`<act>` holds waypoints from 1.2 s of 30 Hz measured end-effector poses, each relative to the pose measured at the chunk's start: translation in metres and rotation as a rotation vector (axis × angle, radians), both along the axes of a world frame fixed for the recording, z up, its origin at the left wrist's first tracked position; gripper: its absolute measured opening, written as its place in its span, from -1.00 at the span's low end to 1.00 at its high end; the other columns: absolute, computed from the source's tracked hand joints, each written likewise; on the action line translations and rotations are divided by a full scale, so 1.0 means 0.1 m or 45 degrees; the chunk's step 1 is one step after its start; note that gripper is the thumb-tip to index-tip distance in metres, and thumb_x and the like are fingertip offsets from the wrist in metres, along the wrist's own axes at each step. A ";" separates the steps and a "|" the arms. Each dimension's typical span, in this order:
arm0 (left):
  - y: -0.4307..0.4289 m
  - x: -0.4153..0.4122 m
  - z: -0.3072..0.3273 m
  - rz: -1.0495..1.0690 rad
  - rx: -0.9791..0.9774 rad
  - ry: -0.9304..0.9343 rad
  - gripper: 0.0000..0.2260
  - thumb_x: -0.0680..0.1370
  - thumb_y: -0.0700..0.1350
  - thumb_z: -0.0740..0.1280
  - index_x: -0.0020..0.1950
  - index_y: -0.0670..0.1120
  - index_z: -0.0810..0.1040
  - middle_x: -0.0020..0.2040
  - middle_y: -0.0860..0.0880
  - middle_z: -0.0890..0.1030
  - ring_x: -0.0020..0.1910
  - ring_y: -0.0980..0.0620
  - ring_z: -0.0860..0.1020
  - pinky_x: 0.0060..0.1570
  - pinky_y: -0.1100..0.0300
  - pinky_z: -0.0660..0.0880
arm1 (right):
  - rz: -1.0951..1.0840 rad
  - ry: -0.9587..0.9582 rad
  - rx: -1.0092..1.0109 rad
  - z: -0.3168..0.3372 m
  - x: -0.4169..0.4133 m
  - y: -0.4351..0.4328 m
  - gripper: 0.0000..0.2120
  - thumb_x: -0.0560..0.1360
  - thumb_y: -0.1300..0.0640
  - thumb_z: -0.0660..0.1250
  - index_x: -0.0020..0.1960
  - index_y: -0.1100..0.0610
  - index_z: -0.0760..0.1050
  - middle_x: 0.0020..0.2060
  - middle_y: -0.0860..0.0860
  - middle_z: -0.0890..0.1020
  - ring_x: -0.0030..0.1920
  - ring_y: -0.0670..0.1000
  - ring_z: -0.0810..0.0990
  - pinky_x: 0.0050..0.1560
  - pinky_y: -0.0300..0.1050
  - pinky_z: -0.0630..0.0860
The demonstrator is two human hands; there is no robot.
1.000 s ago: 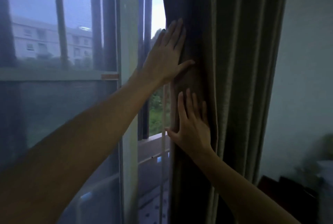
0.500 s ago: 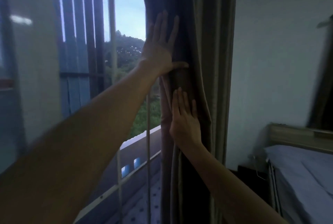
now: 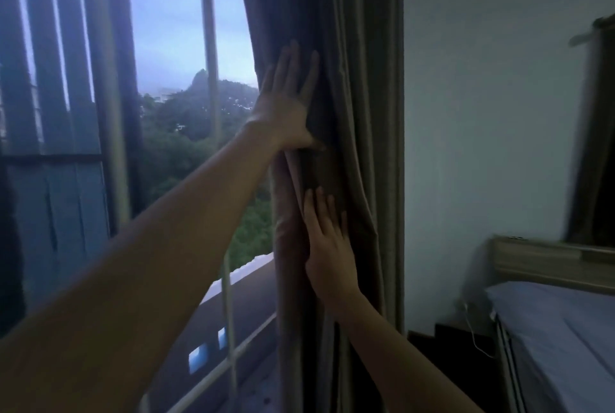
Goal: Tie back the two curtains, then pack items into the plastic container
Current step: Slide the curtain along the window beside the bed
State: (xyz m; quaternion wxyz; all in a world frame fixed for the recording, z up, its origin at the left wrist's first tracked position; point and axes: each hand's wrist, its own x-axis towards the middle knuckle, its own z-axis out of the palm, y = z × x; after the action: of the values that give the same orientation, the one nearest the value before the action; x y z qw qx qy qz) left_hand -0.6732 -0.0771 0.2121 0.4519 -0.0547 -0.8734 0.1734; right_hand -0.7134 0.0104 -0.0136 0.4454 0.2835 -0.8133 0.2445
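A grey-brown curtain point(image 3: 359, 86) hangs bunched in folds at the right side of the window, next to the wall. My left hand point(image 3: 286, 103) lies flat against its left edge, fingers straight and pointing up, thumb stretched toward the folds. Lower down, my right hand point(image 3: 329, 253) also presses flat on the folds with straight fingers. No tie-back and no plastic container show in this view.
The window point(image 3: 173, 86) with white bars point(image 3: 213, 113) fills the left, a balcony ledge below. A pale wall point(image 3: 482, 113) stands right of the curtain. A bed point(image 3: 559, 339) with wooden headboard point(image 3: 545, 263) sits at the lower right, a dark bedside stand point(image 3: 446, 346) beside it.
Both hands have pushed the curtain rightward toward the wall, uncovering more window. The view turned right, bringing the bed into sight. The hands stay flat on the folds.
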 end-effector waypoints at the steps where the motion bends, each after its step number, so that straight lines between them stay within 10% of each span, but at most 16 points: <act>1: 0.03 -0.13 0.02 -0.011 0.001 -0.032 0.25 0.23 0.33 0.48 0.53 -0.10 -0.33 0.52 -0.25 -0.32 0.52 -0.20 -0.29 0.47 -0.06 -0.21 | 0.038 -0.011 -0.015 -0.05 -0.13 0.05 -0.10 0.32 0.40 0.09 0.58 0.07 -0.16 0.57 0.08 0.04 0.57 0.08 -0.03 0.53 0.06 0.01; 36: 0.75 -2.68 0.00 -0.094 0.053 -0.312 0.31 0.20 0.18 0.59 0.51 -0.02 -0.41 0.50 -0.17 -0.41 0.51 -0.14 -0.32 0.48 -0.11 -0.12 | 0.201 -0.177 -0.188 -0.26 -2.24 0.51 -0.10 0.42 0.49 0.11 0.57 0.06 -0.26 0.57 0.02 -0.21 0.55 0.05 -0.26 0.51 -0.07 -0.23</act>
State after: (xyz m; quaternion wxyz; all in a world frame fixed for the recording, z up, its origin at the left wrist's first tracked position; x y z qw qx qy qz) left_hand -0.9415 -0.0025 0.2124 0.3488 -0.0982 -0.9229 0.1304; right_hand -0.9373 0.0613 -0.0397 0.3868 0.2954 -0.7973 0.3570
